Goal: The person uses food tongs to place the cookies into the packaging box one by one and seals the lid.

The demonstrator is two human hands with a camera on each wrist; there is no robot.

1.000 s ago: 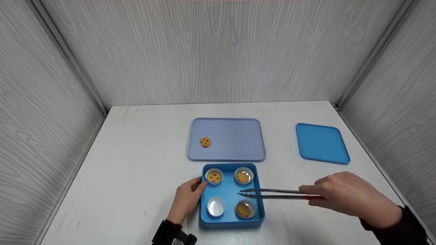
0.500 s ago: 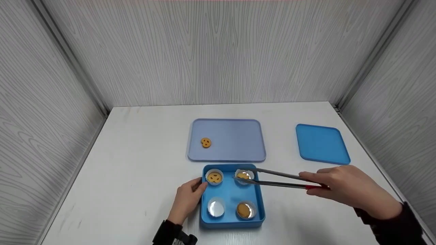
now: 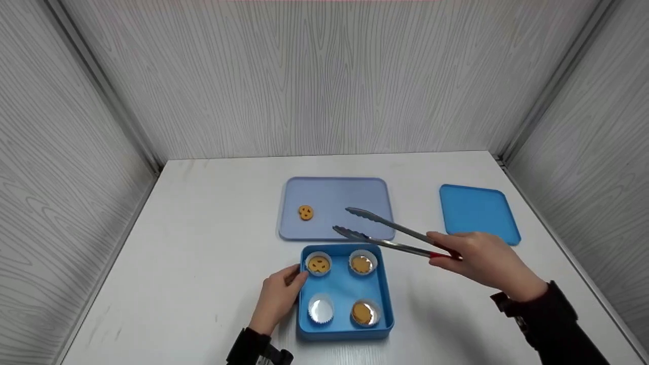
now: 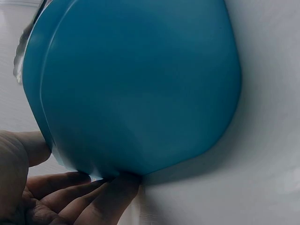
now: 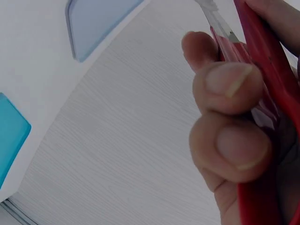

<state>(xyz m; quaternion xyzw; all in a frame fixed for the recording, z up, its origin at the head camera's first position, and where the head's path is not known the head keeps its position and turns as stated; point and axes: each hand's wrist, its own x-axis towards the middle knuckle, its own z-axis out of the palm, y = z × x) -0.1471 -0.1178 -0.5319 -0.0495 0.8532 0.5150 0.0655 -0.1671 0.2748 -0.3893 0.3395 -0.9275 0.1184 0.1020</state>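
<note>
My left hand (image 3: 278, 296) holds the left side of the blue box (image 3: 345, 332), its thumb (image 4: 35, 147) at the rim and its fingers (image 4: 108, 201) against the outer wall. Inside the box, a cup with a button-like cookie (image 3: 319, 264) stands back left. Cups with cookies stand back right (image 3: 362, 264) and front right (image 3: 362, 313); the front-left silver cup (image 3: 321, 309) shows no cookie. My right hand (image 3: 487, 261) grips metal tongs with red handles (image 5: 274, 61). The spread tong tips, holding nothing, hover over the lavender tray's (image 3: 355, 195) front edge, right of another cookie (image 3: 305, 212).
Right of the tray lies a flat blue square lid or tray (image 3: 479, 213). Grey wood-grain panels (image 3: 324, 76) wall the white table (image 3: 213, 228) at the back and both sides.
From inside the box the tongs have lifted past the back-right cup to the lavender tray, their tips spreading apart. My left hand and the box have stayed put.
</note>
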